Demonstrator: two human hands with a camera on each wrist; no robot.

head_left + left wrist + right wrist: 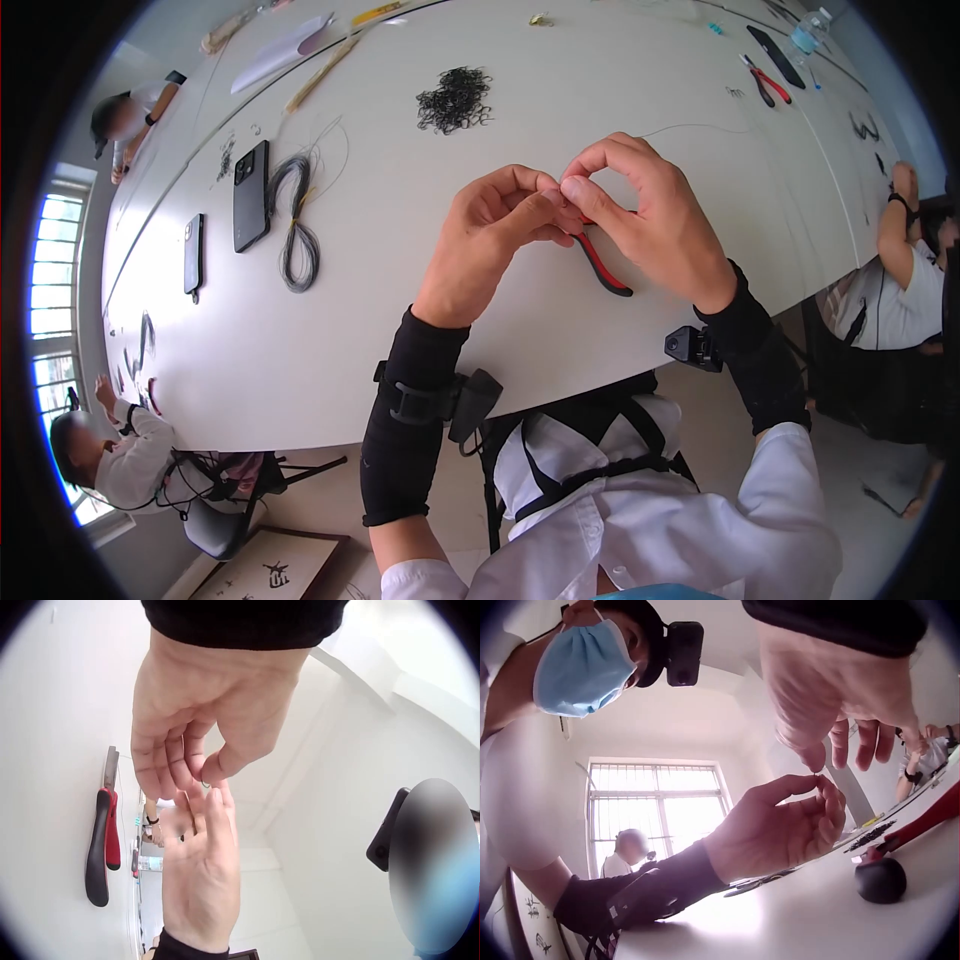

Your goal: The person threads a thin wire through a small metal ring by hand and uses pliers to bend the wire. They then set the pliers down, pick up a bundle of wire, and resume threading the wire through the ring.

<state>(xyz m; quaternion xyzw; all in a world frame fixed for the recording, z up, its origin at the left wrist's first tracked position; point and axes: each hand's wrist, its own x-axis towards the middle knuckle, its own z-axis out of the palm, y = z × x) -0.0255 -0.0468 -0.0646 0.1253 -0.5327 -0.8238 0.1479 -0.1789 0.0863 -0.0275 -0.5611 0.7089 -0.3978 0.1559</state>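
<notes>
Over the table my left hand and right hand meet fingertip to fingertip. Between its thumb and index finger, my left hand pinches a tiny curved metal piece. My right hand pinches the end of a thin wire between thumb and index finger, close against the left fingertips. The wire trails off over the tabletop beyond the right hand. Under the hands lies a pair of pliers with red and black handles, its head partly hidden by the fingers.
Beyond the hands is a pile of small black curved pieces. A coil of grey wire and two phones lie to the left. More pliers and a water bottle are at the far right. Other people sit around the table.
</notes>
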